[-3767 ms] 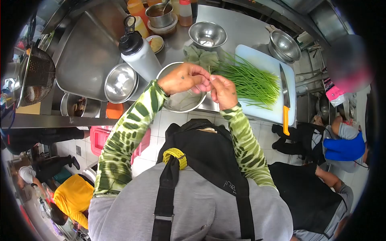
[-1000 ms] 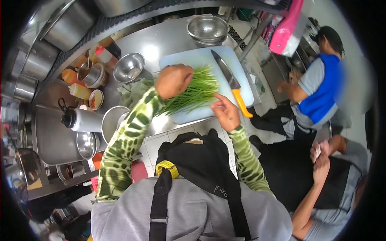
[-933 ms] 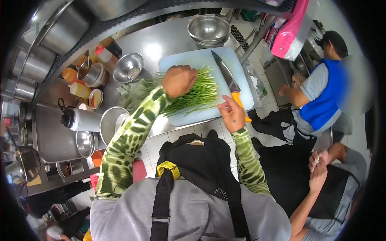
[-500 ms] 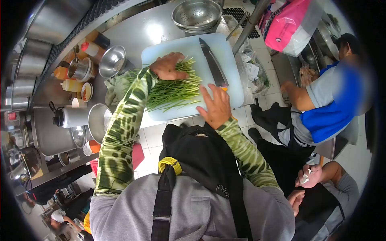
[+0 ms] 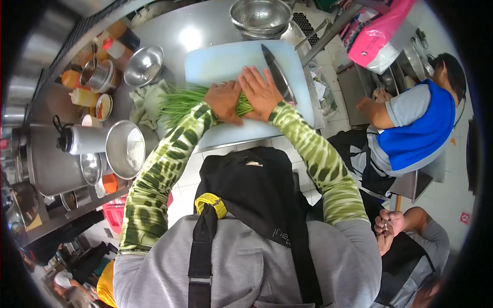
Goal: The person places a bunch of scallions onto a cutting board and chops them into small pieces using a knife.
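A bundle of long green chives (image 5: pixel 179 104) lies across the pale blue cutting board (image 5: pixel 215 66). My left hand (image 5: pixel 224 101) is closed over the bundle near its right end, thumb toward me. Beside it my right hand (image 5: pixel 261 92) lies flat with straight fingers, touching the cut-end side of the chives; its fingertips meet the left hand. The bundle is partly hidden beneath both hands. To the right of my right hand, a large kitchen knife (image 5: pixel 277 72) rests on the board, its handle end mostly covered by my sleeve and wrist.
A crumpled green cloth (image 5: pixel 145 107) and a steel bowl (image 5: pixel 144 66) sit left of the board. Stacked colanders (image 5: pixel 261 15) stand behind it. Sauce bottles (image 5: pixel 84 96) line the left side. A co-worker in a blue garment (image 5: pixel 418 138) stands at right; another person's hands (image 5: pixel 387 228) are lower right.
My right hand has moved left and up from beside the knife handle to the chives' end. My left hand has shifted right along the bundle, which is now gathered tighter.
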{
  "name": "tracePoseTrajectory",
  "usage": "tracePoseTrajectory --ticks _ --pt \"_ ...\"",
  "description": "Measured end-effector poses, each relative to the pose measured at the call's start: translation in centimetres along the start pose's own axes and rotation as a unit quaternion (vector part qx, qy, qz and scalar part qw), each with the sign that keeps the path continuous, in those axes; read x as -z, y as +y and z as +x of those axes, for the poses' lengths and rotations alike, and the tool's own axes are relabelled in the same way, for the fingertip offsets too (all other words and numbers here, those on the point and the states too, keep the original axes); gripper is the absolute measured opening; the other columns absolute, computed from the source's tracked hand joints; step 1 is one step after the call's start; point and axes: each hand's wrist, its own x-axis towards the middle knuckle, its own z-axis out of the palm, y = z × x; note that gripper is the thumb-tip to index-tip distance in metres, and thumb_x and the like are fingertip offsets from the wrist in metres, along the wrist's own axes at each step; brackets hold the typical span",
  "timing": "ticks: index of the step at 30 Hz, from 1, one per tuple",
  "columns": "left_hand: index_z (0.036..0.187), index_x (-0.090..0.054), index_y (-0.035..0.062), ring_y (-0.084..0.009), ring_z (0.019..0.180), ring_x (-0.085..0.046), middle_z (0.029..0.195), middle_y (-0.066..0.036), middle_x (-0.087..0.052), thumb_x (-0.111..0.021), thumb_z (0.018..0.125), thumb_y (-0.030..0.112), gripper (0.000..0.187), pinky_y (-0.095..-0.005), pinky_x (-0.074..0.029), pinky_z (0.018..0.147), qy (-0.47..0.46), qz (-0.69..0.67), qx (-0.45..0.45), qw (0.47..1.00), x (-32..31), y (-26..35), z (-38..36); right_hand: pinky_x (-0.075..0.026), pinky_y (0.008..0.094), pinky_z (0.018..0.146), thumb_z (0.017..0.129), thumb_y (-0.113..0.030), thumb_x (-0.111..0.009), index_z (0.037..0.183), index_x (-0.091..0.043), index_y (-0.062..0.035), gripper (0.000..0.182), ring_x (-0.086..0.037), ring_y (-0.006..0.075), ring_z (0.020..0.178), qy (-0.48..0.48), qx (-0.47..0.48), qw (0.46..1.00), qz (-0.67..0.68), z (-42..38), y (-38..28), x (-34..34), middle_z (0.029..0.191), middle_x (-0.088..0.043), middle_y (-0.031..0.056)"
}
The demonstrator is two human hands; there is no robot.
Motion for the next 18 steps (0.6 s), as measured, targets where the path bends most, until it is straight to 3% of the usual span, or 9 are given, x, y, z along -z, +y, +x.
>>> tracePoseTrajectory --ticks 2,3,6,8,11,15,16,18 --pt "0.147 -0.031 -0.0089 -0.0437 0.113 -0.062 0.131 -0.026 -0.059 -0.091 0.06 0.044 0.119 -0.0486 -0.048 0.095 0.037 0.013 0.002 0.999 -2.0 -0.6 0.3 -0.015 0.0599 0.122 0.073 -0.05 -0.081 0.155 -0.027 0.0041 0.112 -0.026 0.039 0.152 -0.02 0.008 0.999 0.036 0.6 0.2 -0.1 0.16 -0.031 0.0251" --pt "0.149 -0.027 -0.0108 -0.0433 0.103 -0.065 0.124 -0.025 -0.063 -0.09 0.062 0.032 0.115 -0.0471 -0.051 0.089 0.07 -0.002 -0.002 0.998 -2.2 -0.7 0.5 -0.015 0.0594 0.122 0.074 -0.05 -0.081 0.155 -0.027 0.0046 0.112 -0.027 0.0389 0.151 -0.033 0.006 0.998 0.055 1.0 0.6 -0.1 0.16 -0.032 0.0252" --pt "0.153 -0.021 -0.0103 -0.044 0.099 -0.066 0.12 -0.026 -0.064 -0.091 0.062 0.029 0.122 -0.0478 -0.051 0.089 0.105 -0.047 0.006 0.993 -2.7 -1.7 0.9 -0.02 0.0556 0.122 0.074 -0.047 -0.081 0.153 -0.031 0.0059 0.107 -0.038 0.0386 0.145 -0.072 -0.01 0.993 0.095 2.6 1.5 -0.1 0.152 -0.043 0.0236" --pt "0.155 -0.016 -0.0097 -0.045 0.105 -0.064 0.124 -0.028 -0.061 -0.092 0.061 0.03 0.127 -0.049 -0.049 0.095 0.102 -0.06 0.02 0.993 -3.0 -1.9 0.9 -0.025 0.0537 0.119 0.072 -0.045 -0.081 0.151 -0.033 0.0053 0.105 -0.043 0.0381 0.14 -0.148 -0.045 0.977 0.144 3.9 1.7 0.1 0.147 -0.048 0.0224" --pt "0.156 -0.016 -0.0089 -0.0437 0.119 -0.06 0.134 -0.03 -0.057 -0.093 0.059 0.038 0.132 -0.049 -0.045 0.104 0.104 -0.067 0.027 0.992 -1.9 -1.5 0.5 -0.033 0.0511 0.114 0.07 -0.042 -0.081 0.149 -0.037 0.0037 0.101 -0.049 0.0365 0.131 -0.083 -0.006 0.983 0.161 2.9 2.4 -1.8 0.139 -0.054 0.0206" --pt "0.156 -0.021 -0.0065 -0.0467 0.136 -0.048 0.149 -0.031 -0.045 -0.094 0.059 0.048 0.133 -0.0481 -0.036 0.115 0.079 -0.038 0.072 0.994 2.9 -2.3 -0.8 -0.035 0.0498 0.111 0.069 -0.037 -0.082 0.148 -0.039 0.0024 0.099 -0.049 0.0362 0.128 0.017 0.024 0.982 0.184 2.9 2.7 -3.6 0.136 -0.054 0.019" --pt "0.151 -0.036 -0.0074 -0.0458 0.138 -0.046 0.15 -0.03 -0.045 -0.09 0.065 0.053 0.118 -0.0483 -0.037 0.115 0.11 -0.037 0.067 0.991 3.8 -2.9 -1.5 -0.034 0.0498 0.112 0.069 -0.037 -0.082 0.149 -0.038 0.0025 0.099 -0.049 0.0362 0.128 0.008 0.016 0.98 0.196 3.0 2.6 -3.5 0.137 -0.054 0.0187" --pt "0.141 -0.052 -0.0037 -0.0409 0.132 -0.054 0.141 -0.028 -0.055 -0.084 0.078 0.048 0.088 -0.047 -0.043 0.11 0.137 -0.106 0.061 0.983 5.9 -4.2 -2.1 -0.034 0.0498 0.112 0.069 -0.037 -0.083 0.149 -0.038 0.0028 0.101 -0.048 0.0363 0.128 -0.004 0.0 0.976 0.215 3.0 2.6 -2.8 0.137 -0.053 0.0182"
